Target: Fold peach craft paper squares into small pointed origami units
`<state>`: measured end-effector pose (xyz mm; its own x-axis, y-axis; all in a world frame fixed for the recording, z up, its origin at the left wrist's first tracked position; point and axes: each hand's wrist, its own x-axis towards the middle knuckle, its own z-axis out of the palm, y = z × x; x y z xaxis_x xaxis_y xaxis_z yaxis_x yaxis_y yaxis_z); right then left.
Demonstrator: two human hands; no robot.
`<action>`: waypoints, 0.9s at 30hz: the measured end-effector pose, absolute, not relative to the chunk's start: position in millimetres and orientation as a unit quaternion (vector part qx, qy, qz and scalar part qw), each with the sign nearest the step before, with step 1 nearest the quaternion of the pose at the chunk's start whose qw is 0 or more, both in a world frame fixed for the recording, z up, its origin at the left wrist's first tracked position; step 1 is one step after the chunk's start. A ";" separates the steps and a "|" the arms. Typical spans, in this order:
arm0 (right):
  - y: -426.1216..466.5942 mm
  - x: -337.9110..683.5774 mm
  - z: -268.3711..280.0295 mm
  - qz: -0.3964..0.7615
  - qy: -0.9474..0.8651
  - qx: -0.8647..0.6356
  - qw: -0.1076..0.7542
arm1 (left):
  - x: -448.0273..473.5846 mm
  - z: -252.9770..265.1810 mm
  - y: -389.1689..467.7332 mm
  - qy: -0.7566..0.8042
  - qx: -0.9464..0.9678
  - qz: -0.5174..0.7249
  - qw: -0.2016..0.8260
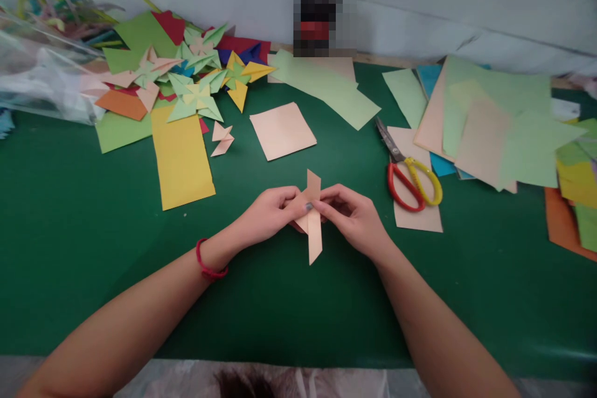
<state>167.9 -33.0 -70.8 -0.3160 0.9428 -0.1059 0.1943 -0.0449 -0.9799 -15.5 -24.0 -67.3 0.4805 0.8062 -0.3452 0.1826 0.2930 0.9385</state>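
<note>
A folded piece of pale pink paper (315, 239) is held between my two hands above the green table. My left hand (275, 211), with a red band on the wrist, grips its left side, thumb lying on top. From the right, my right hand (352, 214) pinches the same paper near its middle. Its upper and lower ends stick out as slanted strips. Beyond my hands lies a stack of square pink paper (283, 131). A small folded pink piece (222, 139) sits to the left of that stack. Some of my fingers are hidden beneath the paper.
Scissors (405, 171) with red and yellow handles rest on pink paper at the right. Coloured sheets (494, 124) spread behind them. Folded paper stars (196, 96) are heaped at the back left, beside a yellow sheet (183, 161) and a clear plastic bag (46, 87). A wall bounds the back.
</note>
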 end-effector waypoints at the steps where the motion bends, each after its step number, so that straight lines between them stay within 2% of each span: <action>1: -33.0 167.8 -70.9 0.543 -0.601 -0.476 0.343 | -15.3 -66.9 -24.0 0.452 0.544 0.235 0.667; 5: -32.1 170.5 -69.7 0.524 -0.613 -0.477 0.349 | -14.1 -65.8 -24.3 0.462 0.527 0.250 0.668; 11: -29.7 178.1 -67.0 0.379 -0.745 -0.431 0.339 | -11.5 -64.6 -23.7 0.502 0.450 0.320 0.666; 14: -29.1 178.4 -69.4 0.343 -0.779 -0.410 0.327 | -10.9 -64.8 -24.1 0.505 0.431 0.336 0.668; 27: -26.5 182.1 -72.0 0.313 -0.802 -0.394 0.322 | -10.9 -68.9 -26.5 0.494 0.444 0.372 0.649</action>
